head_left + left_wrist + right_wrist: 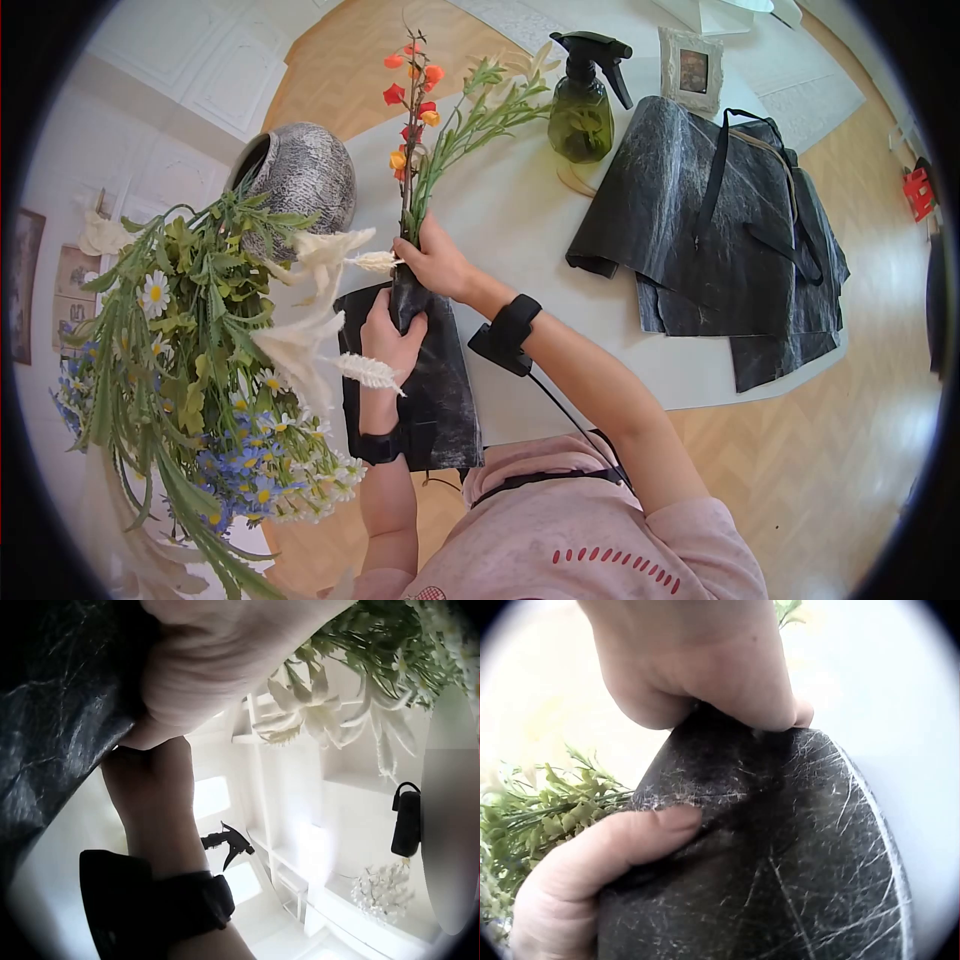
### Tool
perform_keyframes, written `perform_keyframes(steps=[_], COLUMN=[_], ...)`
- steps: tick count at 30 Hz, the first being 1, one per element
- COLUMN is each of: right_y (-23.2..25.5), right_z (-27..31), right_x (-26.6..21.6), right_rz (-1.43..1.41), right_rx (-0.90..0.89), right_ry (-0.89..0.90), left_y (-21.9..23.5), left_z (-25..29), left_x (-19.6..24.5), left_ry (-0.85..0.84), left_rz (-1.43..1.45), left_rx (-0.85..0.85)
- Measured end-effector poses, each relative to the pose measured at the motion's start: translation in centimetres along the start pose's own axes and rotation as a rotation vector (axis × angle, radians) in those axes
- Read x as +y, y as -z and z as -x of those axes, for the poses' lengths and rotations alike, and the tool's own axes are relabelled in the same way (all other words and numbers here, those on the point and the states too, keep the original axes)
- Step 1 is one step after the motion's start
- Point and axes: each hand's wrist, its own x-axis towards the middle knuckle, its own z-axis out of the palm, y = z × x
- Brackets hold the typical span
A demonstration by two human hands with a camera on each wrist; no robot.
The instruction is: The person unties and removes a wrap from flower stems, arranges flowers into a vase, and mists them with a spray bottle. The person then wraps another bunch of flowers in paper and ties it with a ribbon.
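A black marbled sheet (440, 400) lies at the table's front edge, its upper part gathered around the stems of a small bunch of orange-red flowers (430, 75) and green sprigs (455, 145). My right hand (440, 262) grips the stems and the gathered top of the sheet. Just below, my left hand (392, 340) holds the folded sheet, its thumb (667, 825) lying on the dark surface in the right wrist view. In the left wrist view the sheet (52, 727) fills the left side. The stem ends are hidden inside the sheet.
A large mixed bouquet (200, 350) rises at the left, close to my left arm, before a grey textured vase (325, 175). Behind stand a green spray bottle (580, 125) and a small frame (692, 70). More black sheets with straps (700, 220) lie at the right.
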Motion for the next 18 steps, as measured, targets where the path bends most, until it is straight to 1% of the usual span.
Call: perform_keyframes(steps=[1, 2, 4, 5, 7, 8, 10, 11, 13, 14, 15, 17, 18], right_y=[0.0, 0.0, 0.1, 0.0, -0.2, -0.1, -0.2, -0.6, -1.5, -1.6, -1.9, -2.0, -1.9], right_z=[-0.1, -0.2, -0.3, -0.5, -0.8, -0.9, -1.2, -1.3, -1.5, -1.6, -1.7, -1.9, -2.0], right_x=[-0.2, -0.3, -0.5, -0.3, -0.4, -0.8, -1.5, -1.6, -2.0, -2.3, -2.6, -2.6, -2.3], right_rz=[-0.019, -0.018, -0.064, -0.065, -0.055, -0.055, -0.120, -0.122, -0.172, -0.173, -0.223, -0.277, -0.250], right_rx=[-0.013, -0.013, -0.016, -0.017, 0.008, 0.008, 0.060, 0.058, 0.146, 0.145, 0.169, 0.190, 0.189], right_ry=[0.061, 0.061, 0.072, 0.072, 0.144, 0.144, 0.062, 0.061, 0.163, 0.162, 0.143, 0.124, 0.126], left_y=[0.1, 0.3, 0.8, 1.1, 1.6, 2.0, 2.8, 3.0, 3.2, 3.2, 3.2, 2.8, 2.4], left_z=[-0.2, -0.2, 0.0, 0.1, 0.4, 0.6, 1.4, 1.7, 2.2, 2.8, 3.3, 4.3, 4.8], left_x=[-0.3, -0.3, 0.0, 0.2, 0.8, 1.4, 2.9, 3.4, 4.4, 4.6, 4.1, 2.4, 1.7], left_ry=[-0.048, -0.048, 0.023, 0.023, 0.067, 0.067, 0.104, 0.106, 0.181, 0.122, 0.125, -0.058, -0.073], left_rz=[0.030, 0.030, -0.053, -0.054, -0.144, -0.144, -0.322, -0.323, -0.569, -0.596, -0.598, -0.770, -0.796], left_rx=[-0.026, -0.025, -0.118, -0.118, -0.171, -0.171, -0.132, -0.131, 0.011, 0.102, 0.103, 0.301, 0.317])
